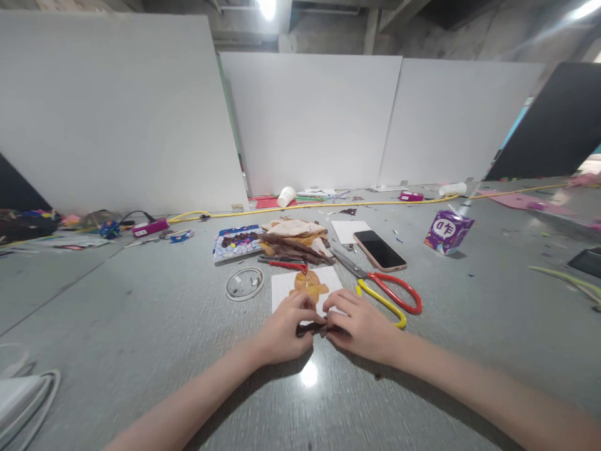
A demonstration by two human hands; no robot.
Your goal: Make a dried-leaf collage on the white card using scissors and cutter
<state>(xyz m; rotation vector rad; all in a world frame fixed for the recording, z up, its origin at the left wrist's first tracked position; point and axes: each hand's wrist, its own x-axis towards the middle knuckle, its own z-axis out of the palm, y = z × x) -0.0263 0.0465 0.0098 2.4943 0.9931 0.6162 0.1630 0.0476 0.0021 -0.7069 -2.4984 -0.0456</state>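
Observation:
A dark brown scrap (pixel 310 328) is pinched between the fingers of my left hand (pixel 287 327) and my right hand (pixel 359 324), which nearly meet at the near edge of a white sheet (pixel 282 288). Yellow-orange pieces (pixel 310 287) lie on that sheet, just beyond my fingertips. To the right of the sheet are large scissors (pixel 375 282) with one red and one yellow handle. A red and dark cutter (pixel 286 264) lies along the sheet's far edge, below a pile of brown and cream scraps (pixel 295 238).
A phone (pixel 379 250) rests beside a white card (pixel 348 231). A purple drink carton (pixel 448 231) stands at the right. On the left are a mosaic-like panel (pixel 238 243) and a tape ring (pixel 245 284). A yellow cable (pixel 328 205) runs along the white boards (pixel 310 125).

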